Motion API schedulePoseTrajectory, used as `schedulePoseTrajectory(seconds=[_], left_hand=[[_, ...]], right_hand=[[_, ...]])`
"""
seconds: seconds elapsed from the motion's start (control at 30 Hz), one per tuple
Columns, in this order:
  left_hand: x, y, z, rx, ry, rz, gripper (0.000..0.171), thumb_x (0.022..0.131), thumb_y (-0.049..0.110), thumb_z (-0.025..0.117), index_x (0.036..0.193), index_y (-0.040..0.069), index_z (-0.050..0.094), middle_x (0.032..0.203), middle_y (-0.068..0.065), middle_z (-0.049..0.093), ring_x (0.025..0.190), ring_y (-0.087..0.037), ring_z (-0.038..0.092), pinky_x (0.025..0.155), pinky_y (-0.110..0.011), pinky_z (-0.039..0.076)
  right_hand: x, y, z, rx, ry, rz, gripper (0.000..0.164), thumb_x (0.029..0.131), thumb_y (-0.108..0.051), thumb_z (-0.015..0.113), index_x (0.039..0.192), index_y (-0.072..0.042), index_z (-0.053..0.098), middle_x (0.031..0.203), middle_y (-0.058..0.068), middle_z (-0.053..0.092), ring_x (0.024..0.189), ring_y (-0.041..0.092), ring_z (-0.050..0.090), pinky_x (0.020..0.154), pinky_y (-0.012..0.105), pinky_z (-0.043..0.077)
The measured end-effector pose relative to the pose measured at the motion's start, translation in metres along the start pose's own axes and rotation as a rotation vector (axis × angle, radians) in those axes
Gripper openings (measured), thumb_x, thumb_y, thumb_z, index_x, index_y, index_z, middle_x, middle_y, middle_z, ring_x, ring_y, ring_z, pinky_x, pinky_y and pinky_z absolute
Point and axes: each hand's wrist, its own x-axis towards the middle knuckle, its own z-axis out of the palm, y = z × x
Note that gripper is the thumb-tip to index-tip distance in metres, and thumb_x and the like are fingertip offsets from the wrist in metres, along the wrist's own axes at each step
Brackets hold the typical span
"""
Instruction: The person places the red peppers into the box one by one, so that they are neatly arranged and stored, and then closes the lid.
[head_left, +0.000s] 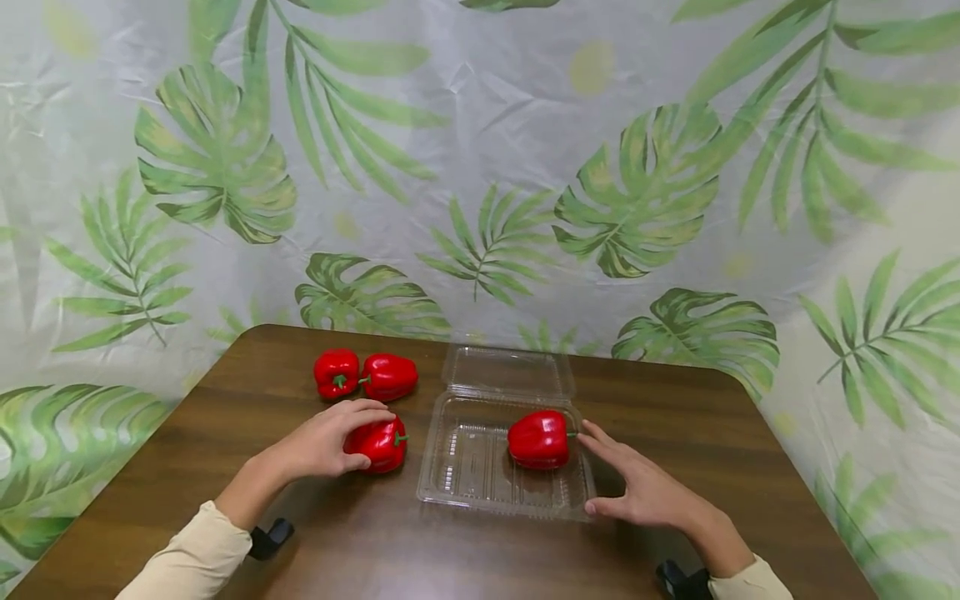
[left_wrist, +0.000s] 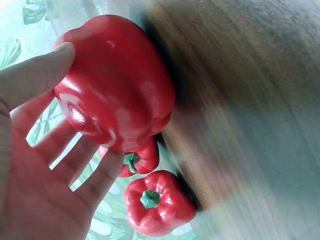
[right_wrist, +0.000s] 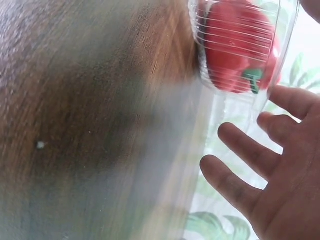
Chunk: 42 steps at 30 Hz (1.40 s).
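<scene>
My left hand grips a red bell pepper on the table, left of a clear plastic clamshell container. The left wrist view shows the thumb on one side of that pepper and the fingers reaching round the other. Inside the container's right half lies another red bell pepper, its green stem pointing right. My right hand is at the container's right edge, fingers spread and holding nothing. In the right wrist view, the pepper shows through the ribbed wall; whether the fingertips touch the rim I cannot tell.
Two more red bell peppers, one upright and one on its side, sit together at the back left. The container's lid lies folded back toward the table's far edge. A leaf-patterned curtain hangs behind the brown wooden table.
</scene>
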Motion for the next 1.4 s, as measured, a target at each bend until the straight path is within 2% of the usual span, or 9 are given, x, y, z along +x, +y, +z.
schedulePoseTrajectory(seconds=[0.23, 0.57, 0.83, 1.13, 1.4], left_hand=[[0.003, 0.003, 0.004, 0.019, -0.025, -0.014, 0.064, 0.075, 0.012, 0.082, 0.135, 0.012, 0.059, 0.136, -0.012, 0.058, 0.122, -0.035, 0.055, 0.098, -0.054, 0.051], [0.004, 0.004, 0.002, -0.016, -0.041, -0.064, 0.067, 0.076, 0.009, 0.082, 0.138, 0.013, 0.055, 0.140, -0.011, 0.055, 0.127, -0.036, 0.054, 0.102, -0.056, 0.049], [-0.001, 0.003, 0.000, -0.052, -0.035, -0.108, 0.067, 0.078, 0.013, 0.082, 0.139, 0.014, 0.055, 0.141, -0.013, 0.056, 0.128, -0.037, 0.054, 0.101, -0.058, 0.049], [0.000, 0.006, -0.006, -0.063, 0.002, -0.076, 0.066, 0.079, 0.016, 0.081, 0.139, 0.013, 0.055, 0.140, -0.011, 0.058, 0.125, -0.033, 0.058, 0.099, -0.054, 0.051], [0.014, 0.018, -0.024, -0.085, 0.085, -0.019, 0.067, 0.079, 0.016, 0.082, 0.140, 0.010, 0.054, 0.142, -0.012, 0.057, 0.128, -0.035, 0.055, 0.097, -0.054, 0.053]], right_hand=[[0.000, -0.001, -0.002, 0.023, -0.013, 0.006, 0.084, 0.085, -0.044, 0.074, 0.151, -0.007, 0.040, 0.160, 0.022, 0.031, 0.136, 0.048, 0.045, 0.097, 0.068, 0.045], [0.001, 0.000, -0.004, 0.032, -0.007, 0.025, 0.084, 0.084, -0.046, 0.075, 0.150, -0.007, 0.041, 0.160, 0.022, 0.031, 0.137, 0.049, 0.045, 0.098, 0.068, 0.044], [0.005, -0.002, -0.002, 0.068, -0.046, 0.032, 0.084, 0.085, -0.043, 0.074, 0.151, -0.005, 0.038, 0.162, 0.022, 0.027, 0.139, 0.051, 0.041, 0.101, 0.070, 0.041], [0.003, -0.003, -0.002, 0.087, -0.063, 0.039, 0.086, 0.085, -0.043, 0.074, 0.152, -0.004, 0.037, 0.162, 0.023, 0.025, 0.140, 0.051, 0.039, 0.100, 0.071, 0.041], [0.003, -0.002, -0.002, 0.089, -0.054, 0.037, 0.086, 0.085, -0.044, 0.074, 0.152, -0.005, 0.037, 0.162, 0.023, 0.026, 0.140, 0.051, 0.038, 0.100, 0.070, 0.041]])
